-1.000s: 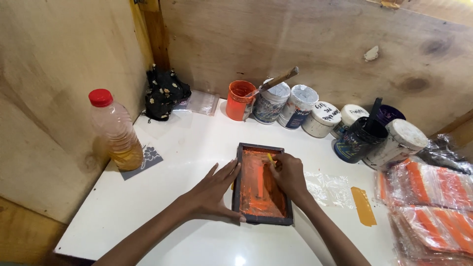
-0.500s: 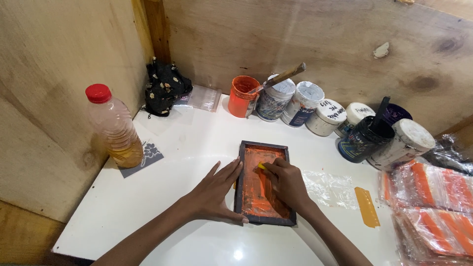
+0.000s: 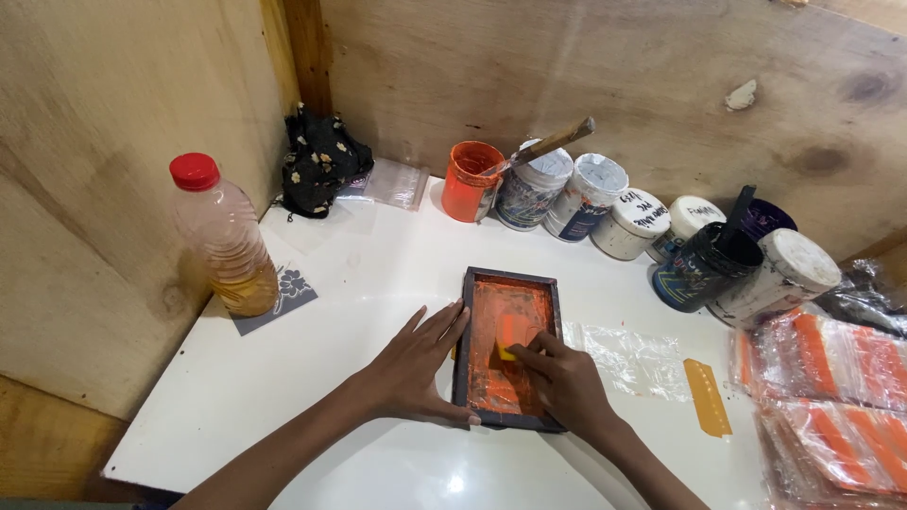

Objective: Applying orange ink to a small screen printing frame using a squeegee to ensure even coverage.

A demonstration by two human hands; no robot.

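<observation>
lying flat, the left hand (image 3: 413, 364) presses open-fingered on the dark frame's (image 3: 507, 348) left edge; the frame's long axis runs away from the person. the right hand (image 3: 565, 381) pinches a small yellow scraper (image 3: 506, 351) inside it, on a white table (image 3: 312, 378) walled by plywood (image 3: 661, 85).

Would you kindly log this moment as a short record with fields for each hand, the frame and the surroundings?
left hand: left hand lies flat against the left edge of the dark frame
right hand: right hand presses a small yellow scraper onto the orange-inked screen
surface: white table
back row: orange cup, paint jars
left side: red-capped bottle
right side: stacked bags
</observation>
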